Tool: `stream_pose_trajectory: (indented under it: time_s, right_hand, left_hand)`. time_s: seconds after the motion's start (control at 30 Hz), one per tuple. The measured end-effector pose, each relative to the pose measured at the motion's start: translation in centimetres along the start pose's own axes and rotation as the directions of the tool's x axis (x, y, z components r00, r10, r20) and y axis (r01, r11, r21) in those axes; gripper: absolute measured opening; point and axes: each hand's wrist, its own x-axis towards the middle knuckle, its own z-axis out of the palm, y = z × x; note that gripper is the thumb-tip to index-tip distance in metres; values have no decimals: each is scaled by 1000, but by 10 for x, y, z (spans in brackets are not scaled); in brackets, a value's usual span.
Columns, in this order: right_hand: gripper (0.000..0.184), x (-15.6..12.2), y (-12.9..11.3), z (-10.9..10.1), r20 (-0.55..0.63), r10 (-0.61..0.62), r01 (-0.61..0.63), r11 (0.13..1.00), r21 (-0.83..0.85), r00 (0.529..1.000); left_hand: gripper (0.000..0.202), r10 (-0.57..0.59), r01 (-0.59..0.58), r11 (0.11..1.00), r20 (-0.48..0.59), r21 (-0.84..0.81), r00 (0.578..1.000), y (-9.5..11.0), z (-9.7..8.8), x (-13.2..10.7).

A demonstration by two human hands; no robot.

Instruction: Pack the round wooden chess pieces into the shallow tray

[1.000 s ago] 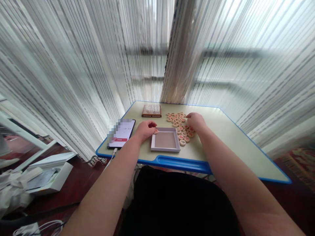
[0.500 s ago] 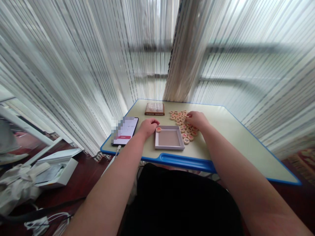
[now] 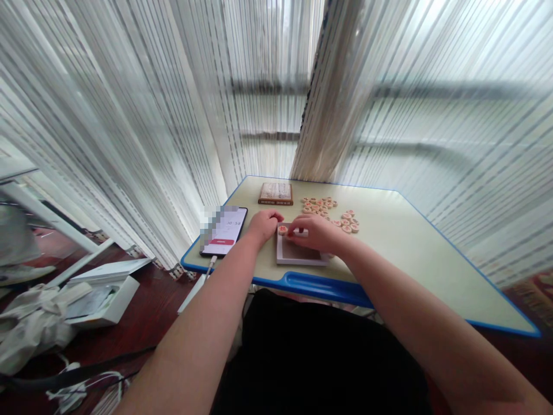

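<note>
The right hand (image 3: 317,233) is leaving the pieces (image 3: 355,227) on the right, uncovering several, and is now reaching left over the shallow box (image 3: 302,262), its fingertips nearing the corner piece (image 3: 283,230); whether they are pinching anything is unclear.

This looks like a room in a home, to judge by the long curtains (image 3: 151,115) over a bright window, the dark red floor (image 3: 149,300) strewn with a bag (image 3: 30,323), cables (image 3: 101,377) and an open box (image 3: 123,300), and the game pieces (image 3: 318,203) on a small blue-edged table (image 3: 410,248).
</note>
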Motion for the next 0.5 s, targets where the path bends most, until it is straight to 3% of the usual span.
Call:
stream_pose_trajectory:
  time_s: [0.1,0.3,0.5]
  right_hand:
    - [12,-1,0,3,84,-26,30,998,-53,996]
    - [17,-1,2,3,89,-65,71,996,-61,994]
    - [25,-3,-6,1,22,95,-88,976,-200,995]
  left_hand:
    - [31,-3,3,1000,-2,15,1000,1,0,0]
    - [30,-6,6,998,9,59,1000,2,-1,0]
    - [29,-9,8,999,17,44,1000,1,-1,-1]
